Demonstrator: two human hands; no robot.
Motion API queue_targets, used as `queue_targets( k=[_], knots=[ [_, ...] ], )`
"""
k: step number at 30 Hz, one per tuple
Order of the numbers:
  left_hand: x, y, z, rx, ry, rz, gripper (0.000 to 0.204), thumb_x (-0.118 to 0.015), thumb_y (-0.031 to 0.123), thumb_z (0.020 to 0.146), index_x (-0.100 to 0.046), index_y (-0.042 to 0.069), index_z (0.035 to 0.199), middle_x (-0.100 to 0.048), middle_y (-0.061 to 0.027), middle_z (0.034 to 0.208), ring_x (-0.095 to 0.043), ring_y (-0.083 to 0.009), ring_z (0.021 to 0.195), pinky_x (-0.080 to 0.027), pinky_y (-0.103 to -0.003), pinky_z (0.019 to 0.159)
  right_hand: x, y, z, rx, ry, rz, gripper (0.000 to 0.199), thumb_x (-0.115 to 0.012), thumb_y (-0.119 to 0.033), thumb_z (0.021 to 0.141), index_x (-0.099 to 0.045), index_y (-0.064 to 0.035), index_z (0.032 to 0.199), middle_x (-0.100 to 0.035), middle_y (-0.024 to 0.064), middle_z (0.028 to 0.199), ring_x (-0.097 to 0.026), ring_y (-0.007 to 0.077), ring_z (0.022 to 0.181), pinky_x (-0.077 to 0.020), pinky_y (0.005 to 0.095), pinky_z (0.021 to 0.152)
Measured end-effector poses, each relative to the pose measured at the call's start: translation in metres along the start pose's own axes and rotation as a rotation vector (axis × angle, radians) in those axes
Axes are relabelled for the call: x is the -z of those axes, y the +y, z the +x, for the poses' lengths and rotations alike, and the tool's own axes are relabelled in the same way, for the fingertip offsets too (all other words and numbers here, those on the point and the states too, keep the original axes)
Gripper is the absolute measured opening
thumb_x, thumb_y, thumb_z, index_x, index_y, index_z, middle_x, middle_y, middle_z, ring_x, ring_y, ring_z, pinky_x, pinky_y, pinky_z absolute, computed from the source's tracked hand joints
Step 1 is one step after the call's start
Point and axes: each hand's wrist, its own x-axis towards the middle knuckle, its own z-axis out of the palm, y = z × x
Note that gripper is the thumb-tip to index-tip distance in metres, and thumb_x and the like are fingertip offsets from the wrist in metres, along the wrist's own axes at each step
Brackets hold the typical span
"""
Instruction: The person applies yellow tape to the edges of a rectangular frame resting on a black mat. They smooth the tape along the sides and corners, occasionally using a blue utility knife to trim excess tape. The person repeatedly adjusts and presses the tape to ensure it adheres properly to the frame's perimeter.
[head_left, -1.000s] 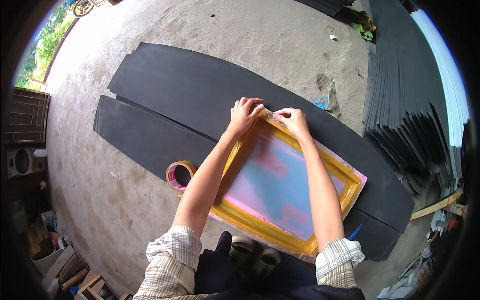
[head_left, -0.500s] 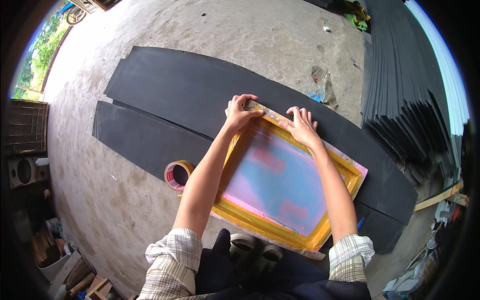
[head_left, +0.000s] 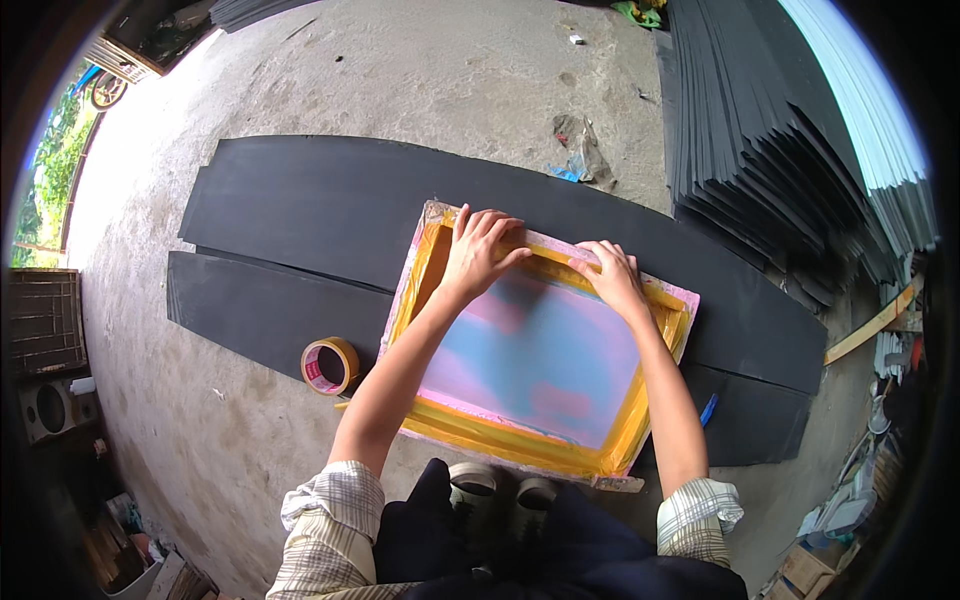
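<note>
A screen-printing frame (head_left: 522, 372) lies in front of me, its mesh hazy pink and blue, with yellow tape along its inner edges. My left hand (head_left: 478, 252) grips the far rail near its left end, fingers curled over the top and the thumb pointing right along the inner side. Further right on that rail, my right hand (head_left: 613, 280) holds on too, fingertips over the outer edge and thumb on the inner side. Both forearms cross above the mesh. To the left of the frame a roll of yellow tape (head_left: 347, 353) lies on its side.
Long dark sheets (head_left: 300, 200) lie on the concrete floor (head_left: 440, 75) beneath and around the frame. A blue pen-like object (head_left: 709, 409) is right of my right forearm. Stacks of dark sheets (head_left: 730, 120) stand far right. My shoes (head_left: 535, 494) are just below the near rail.
My left hand has shifted from the far-left corner to the right along the far rail, nearer my right hand. The whole view has shifted and turned slightly.
</note>
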Motion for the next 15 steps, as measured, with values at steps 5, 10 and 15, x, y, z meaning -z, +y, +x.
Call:
queue_targets(
  k=[5,10,15],
  knots=[
    [-0.010,0.005,0.025,0.180,-0.083,-0.122,0.037,-0.076,0.050,0.068,-0.074,0.017,0.085,-0.058,-0.0007,0.083,-0.052,-0.0196,0.096,-0.023,-0.043,0.102,-0.011,-0.014,-0.002,0.025,0.361,-0.087,0.044,-0.080,-0.050,0.064,-0.071,-0.0194,0.094,-0.061,0.0026,0.100,-0.053,0.0222,0.106,-0.0361,0.0400,0.093],
    [-0.015,-0.003,0.027,0.174,-0.099,-0.124,0.019,-0.070,0.037,0.080,-0.076,0.023,0.090,-0.058,0.0025,0.077,-0.054,-0.0168,0.090,-0.024,-0.043,0.097,-0.001,0.006,0.016,-0.209,0.018,0.371,0.032,-0.082,-0.044,0.065,-0.072,-0.0220,0.086,-0.057,0.0019,0.100,-0.044,0.0248,0.110,-0.0363,0.0428,0.094],
    [-0.017,-0.002,0.025,0.141,-0.115,-0.100,0.022,-0.064,0.038,0.085,-0.075,0.020,0.090,-0.059,0.0013,0.078,-0.054,-0.0177,0.089,-0.026,-0.042,0.095,0.013,0.031,-0.022,-0.256,0.217,-0.075,0.044,-0.076,-0.052,0.070,-0.066,-0.0238,0.102,-0.051,0.0028,0.110,-0.040,0.0270,0.111,-0.0322,0.0493,0.091]
  ],
)
